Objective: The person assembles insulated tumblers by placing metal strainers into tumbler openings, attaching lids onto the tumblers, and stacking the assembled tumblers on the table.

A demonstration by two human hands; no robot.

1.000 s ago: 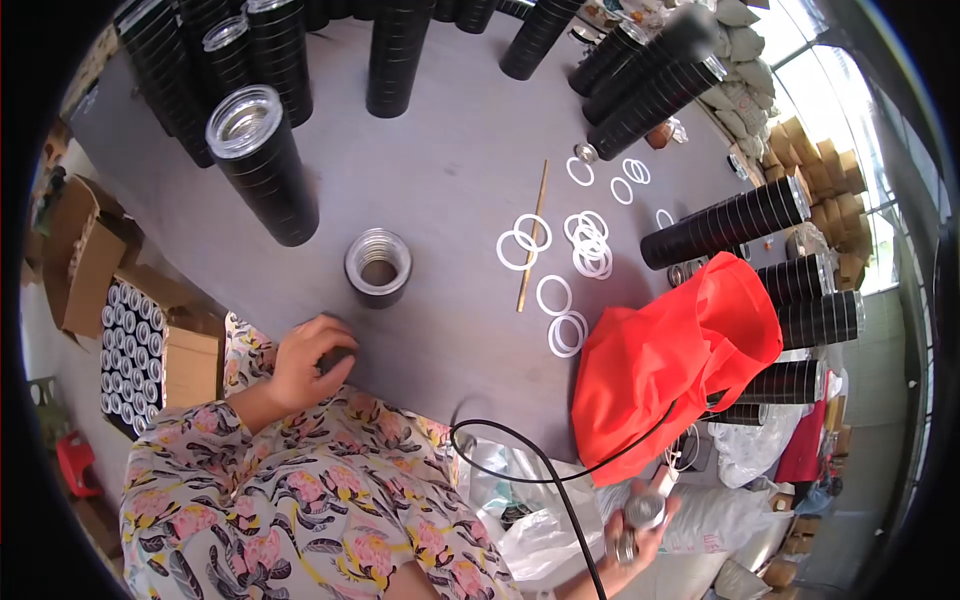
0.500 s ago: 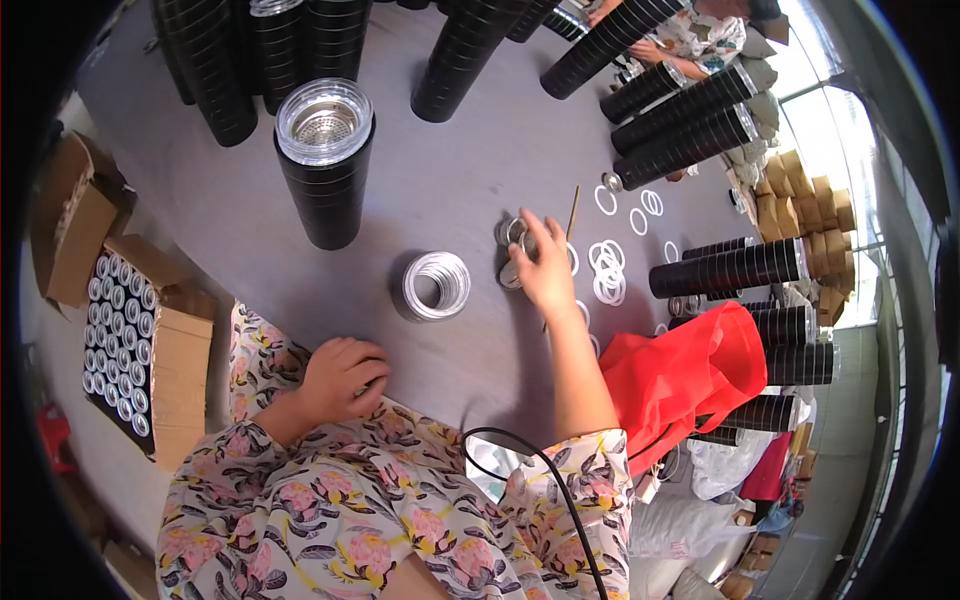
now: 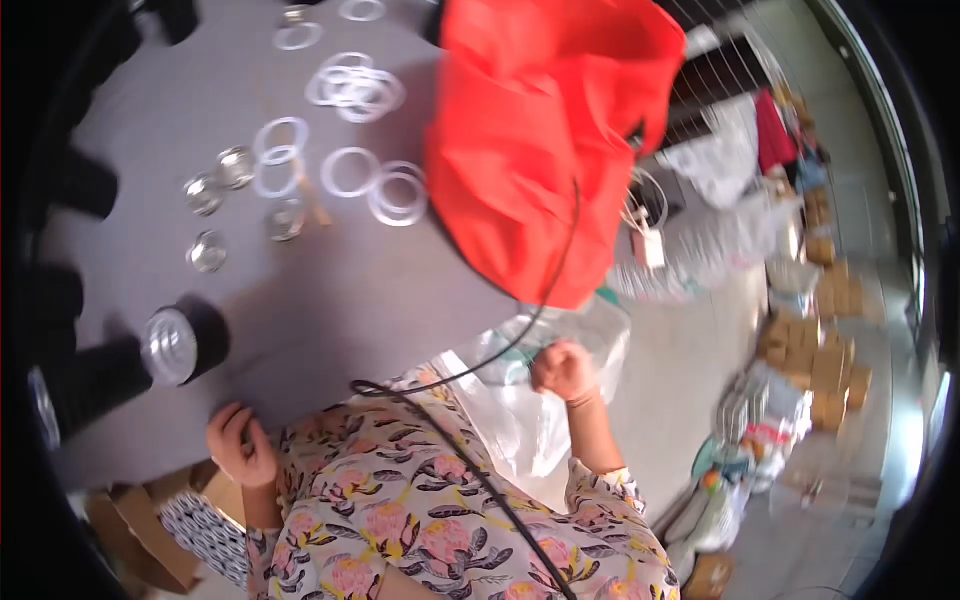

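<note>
My left hand [image 3: 242, 445] rests at the table's front edge, fingers loosely bent and slightly apart, with nothing seen in it. Beside the red cloth bag [image 3: 545, 150], lower right, my right hand [image 3: 567, 370] is off the table, over a clear plastic bag [image 3: 530, 420]. Its fingers are curled in, and whatever they may hold is hidden. A short black stack topped by clear rings [image 3: 170, 347] lies within the left hand's side of the table. Small round metal pieces [image 3: 207, 251] and white rings [image 3: 355, 88] are spread over the grey table [image 3: 330, 290].
A black cable [image 3: 470, 368] runs from the red bag across my clothing. Dark stacked cylinders [image 3: 85, 390] stand along the left. Cardboard boxes [image 3: 830, 380] and filled bags [image 3: 690, 255] sit on the floor at right. An open carton [image 3: 150, 540] is below left.
My view has swung to the right. My right hand has left the small metal pieces and come down beyond the table edge, by the plastic bag. The left hand stays near the edge.
</note>
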